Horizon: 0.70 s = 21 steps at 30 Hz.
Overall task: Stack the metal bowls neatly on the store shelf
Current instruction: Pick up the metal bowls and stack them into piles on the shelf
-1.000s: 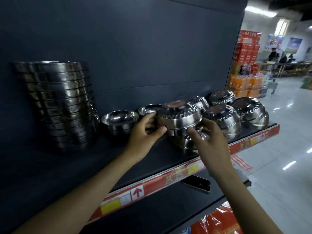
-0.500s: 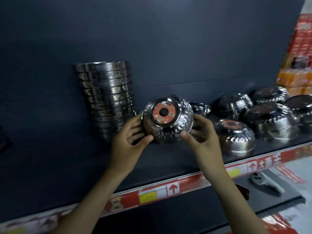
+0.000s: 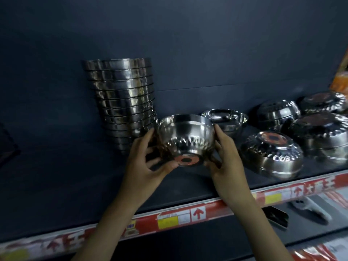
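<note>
Head view: we face a dark store shelf with a dark back panel rising behind it.
Metal bowl: we see the metal bowl mouth up and tipped so that its base turns toward us. It is near the middle of the shelf, just right of the tall stack and nearer than the open bowl. Whether it touches the shelf board we cannot tell.
Sticker: a round orange sticker with a dark centre sits on the underside of that bowl.
Left hand: we find the left hand clamped on the bowl's left wall, fingers curled round the side and thumb low by the base.
Right hand: the right hand grips the opposite wall, fingertips up at the rim and thumb down by the base.
Tall stack: a tall stack of nested bowls stands at the left, far back by the panel, its top leaning slightly left.
Open bowl: one open bowl stands mouth up just beyond the right hand.
Overturned bowls: at the right we see several overturned bowls, bases up, some piled on one another; the nearest lies tilted close to the shelf edge.
Price strip: a red and white price strip with arrows and yellow tags runs along the near edge.
Lower shelf: below, at the right, we make out a white object and a dark object, both too blurred to name.
</note>
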Motion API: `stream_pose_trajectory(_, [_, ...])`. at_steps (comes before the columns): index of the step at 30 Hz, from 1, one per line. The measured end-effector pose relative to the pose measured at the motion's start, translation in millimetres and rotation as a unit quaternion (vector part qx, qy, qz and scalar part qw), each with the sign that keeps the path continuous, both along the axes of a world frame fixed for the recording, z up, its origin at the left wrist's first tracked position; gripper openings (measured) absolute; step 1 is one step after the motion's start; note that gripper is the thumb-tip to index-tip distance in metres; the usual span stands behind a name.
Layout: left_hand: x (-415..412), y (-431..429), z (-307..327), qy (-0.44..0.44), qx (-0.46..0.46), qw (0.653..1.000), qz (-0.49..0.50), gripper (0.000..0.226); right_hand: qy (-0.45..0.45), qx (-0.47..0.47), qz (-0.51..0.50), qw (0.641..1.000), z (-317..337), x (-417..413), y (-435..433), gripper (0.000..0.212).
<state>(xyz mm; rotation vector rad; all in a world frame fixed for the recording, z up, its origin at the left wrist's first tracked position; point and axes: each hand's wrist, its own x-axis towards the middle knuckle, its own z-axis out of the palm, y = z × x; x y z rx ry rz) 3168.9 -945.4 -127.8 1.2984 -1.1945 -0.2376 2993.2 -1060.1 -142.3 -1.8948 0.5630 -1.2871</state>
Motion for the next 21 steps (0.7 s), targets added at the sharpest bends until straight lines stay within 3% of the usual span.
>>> stream_pose_trajectory(5, [-1.7,2.2,2.2,-0.043,0.023,0.999,-0.017,0.062,-0.017,0.007,-0.038,0.999,-0.6,-1.4,-2.5,0.096])
stream_pose_trajectory(13, [1.3,1.0,-0.3,-0.103,0.045,0.994,-0.004,0.063,-0.04,0.054,-0.016,0.998,3.0,-6.1,0.6,0.085])
stream_pose_trajectory(21, [2.5,5.9,2.9,-0.067,0.051,0.996,-0.035,0.051,-0.035,0.056,-0.038,0.997,2.8,-8.2,-0.9,0.072])
